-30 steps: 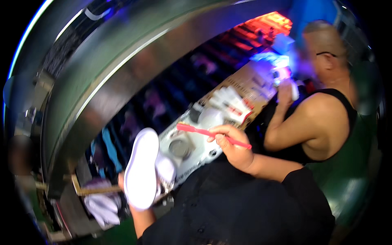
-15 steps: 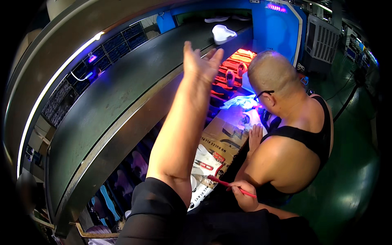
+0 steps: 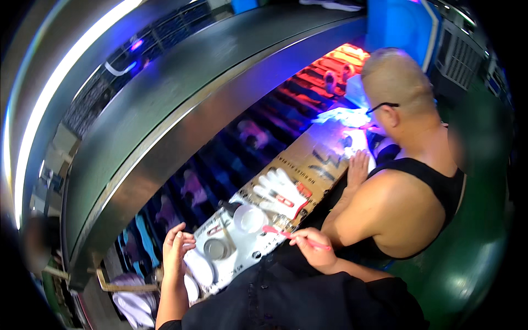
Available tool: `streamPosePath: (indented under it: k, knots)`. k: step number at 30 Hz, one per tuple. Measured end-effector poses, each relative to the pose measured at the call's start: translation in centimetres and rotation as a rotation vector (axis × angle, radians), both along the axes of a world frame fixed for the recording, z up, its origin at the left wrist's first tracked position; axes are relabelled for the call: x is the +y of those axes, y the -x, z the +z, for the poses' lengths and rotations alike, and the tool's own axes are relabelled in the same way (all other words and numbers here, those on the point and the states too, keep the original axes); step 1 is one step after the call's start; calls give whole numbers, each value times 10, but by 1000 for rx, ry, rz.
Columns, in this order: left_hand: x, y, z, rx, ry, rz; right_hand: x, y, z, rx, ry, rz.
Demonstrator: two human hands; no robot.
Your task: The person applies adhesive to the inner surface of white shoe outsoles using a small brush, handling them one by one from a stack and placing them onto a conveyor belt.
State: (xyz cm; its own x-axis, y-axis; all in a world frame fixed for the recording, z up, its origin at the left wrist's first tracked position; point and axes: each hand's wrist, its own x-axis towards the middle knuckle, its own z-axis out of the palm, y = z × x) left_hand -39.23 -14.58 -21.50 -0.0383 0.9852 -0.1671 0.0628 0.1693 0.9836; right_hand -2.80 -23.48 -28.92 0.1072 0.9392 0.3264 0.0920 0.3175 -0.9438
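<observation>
My right hand point(image 3: 312, 247) grips a thin red brush point(image 3: 290, 235) whose tip hangs over the near edge of a cardboard board point(image 3: 286, 190). My left hand point(image 3: 177, 250) is raised with fingers together at the board's left end, holding nothing, close to a small metal tin point(image 3: 215, 248) and a white shoe sole point(image 3: 199, 268). On the board also lie a clear round cup point(image 3: 248, 218) and a pair of white gloves point(image 3: 281, 193).
A co-worker in a black sleeveless top point(image 3: 434, 192) sits to my right, one hand point(image 3: 358, 168) flat on the board. A long metal conveyor housing point(image 3: 181, 121) curves across the back, with shoes on a lit belt point(image 3: 330, 71) inside. Green floor point(image 3: 467, 269) lies right.
My left arm, raised high half a second ago, has come down to the board's left end. A second ago it held a white sole. The right hand keeps the red brush.
</observation>
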Motion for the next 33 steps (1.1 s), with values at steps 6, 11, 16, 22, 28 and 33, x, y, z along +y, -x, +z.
streamPosePath:
  k: [6, 11, 16, 22, 28, 33]
  knots:
    - [-88, 123, -127, 838, -17, 90, 2, 20, -8, 61, 240, -8]
    - [-72, 101, -117, 879, 56, 139, 14, 29, -9, 19, 237, -40]
    - [-53, 95, -135, 1302, 65, 205, 51, 41, -12, -122, 257, -9]
    - [-38, 96, -145, 1300, 368, -76, 99, 63, -23, -311, 285, -11]
    - [-63, 127, -139, 816, 71, 182, 113, 69, -27, -544, 227, -27]
    - [-113, 160, -83, 228, 301, -70, 99, 62, -21, -240, 374, 19]
